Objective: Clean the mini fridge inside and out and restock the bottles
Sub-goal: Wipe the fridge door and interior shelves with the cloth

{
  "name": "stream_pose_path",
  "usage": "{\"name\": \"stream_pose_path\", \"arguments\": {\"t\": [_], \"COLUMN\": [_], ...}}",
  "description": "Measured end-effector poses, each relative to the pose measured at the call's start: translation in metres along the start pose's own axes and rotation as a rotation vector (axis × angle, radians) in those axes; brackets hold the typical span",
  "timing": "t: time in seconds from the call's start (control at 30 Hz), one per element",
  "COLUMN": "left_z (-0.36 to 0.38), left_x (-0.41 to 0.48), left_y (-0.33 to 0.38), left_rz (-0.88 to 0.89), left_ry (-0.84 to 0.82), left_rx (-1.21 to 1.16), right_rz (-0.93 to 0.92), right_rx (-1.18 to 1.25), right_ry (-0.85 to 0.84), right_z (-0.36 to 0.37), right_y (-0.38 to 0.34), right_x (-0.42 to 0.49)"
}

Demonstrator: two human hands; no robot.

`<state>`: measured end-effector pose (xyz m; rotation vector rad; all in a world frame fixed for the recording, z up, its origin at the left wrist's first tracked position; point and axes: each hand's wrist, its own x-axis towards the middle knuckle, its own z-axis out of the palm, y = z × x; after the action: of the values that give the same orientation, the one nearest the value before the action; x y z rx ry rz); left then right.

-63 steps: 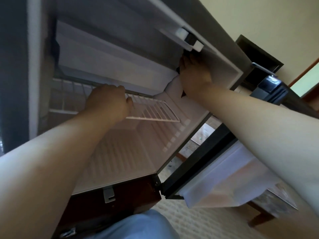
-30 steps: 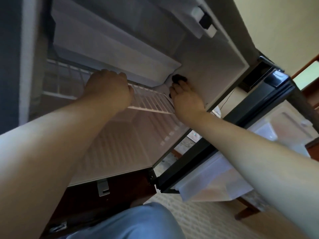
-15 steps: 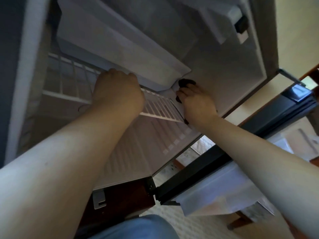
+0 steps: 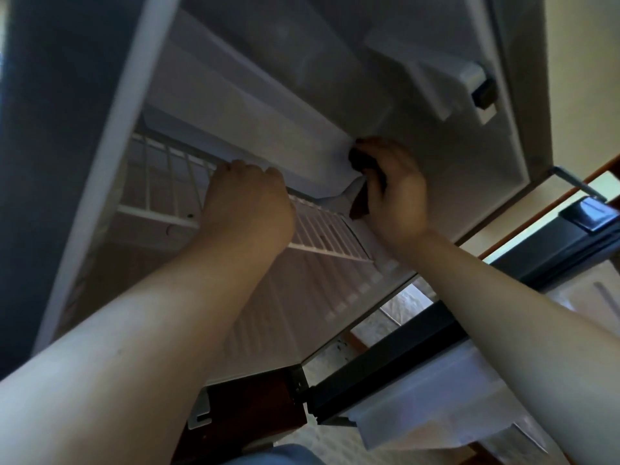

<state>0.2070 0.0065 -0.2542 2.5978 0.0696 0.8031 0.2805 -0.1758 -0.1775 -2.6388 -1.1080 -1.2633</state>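
mini fridge (image 4: pixel 446 95): door (image 4: pixel 419 370) open at right, interior in view.
left hand (image 4: pixel 248 203): grip curled onto wire shelf (image 4: pixel 157 182).
right hand (image 4: pixel 397 196): grip clamped on dark cloth (image 4: pixel 360 159), pressed against the right inner wall.

You're reading nothing here: no legible text, label, brand or number showing on mini fridge (image 4: pixel 453 182) walls, wire shelf (image 4: pixel 322 229) or open door (image 4: pixel 419 360).
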Motion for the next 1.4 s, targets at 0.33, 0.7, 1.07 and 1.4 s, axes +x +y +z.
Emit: {"name": "stream_pose_path", "arguments": {"t": [0.33,0.7,1.07,1.4], "left_z": [0.004,-0.009,-0.024,-0.042], "left_x": [-0.002,-0.004,-0.006,-0.015], "left_y": [0.002,0.003,-0.001,-0.027], "left_rz": [0.013,-0.023,-0.045,-0.158], "left_ry": [0.035,-0.074,-0.168,-0.131], "left_rx": [0.009,0.05,0.096,0.29], "right_rz": [0.282,0.096,0.128,-0.123], "right_rx": [0.374,0.074,-0.019,0.285], "right_ry": [0.086,0.031,0.074,-0.074], "right_z": [0.042,0.031,0.037,0.068], "right_y": [-0.094,-0.003,0.011,-0.088], "right_x": [0.105,0.004,-0.019,0.032]}}
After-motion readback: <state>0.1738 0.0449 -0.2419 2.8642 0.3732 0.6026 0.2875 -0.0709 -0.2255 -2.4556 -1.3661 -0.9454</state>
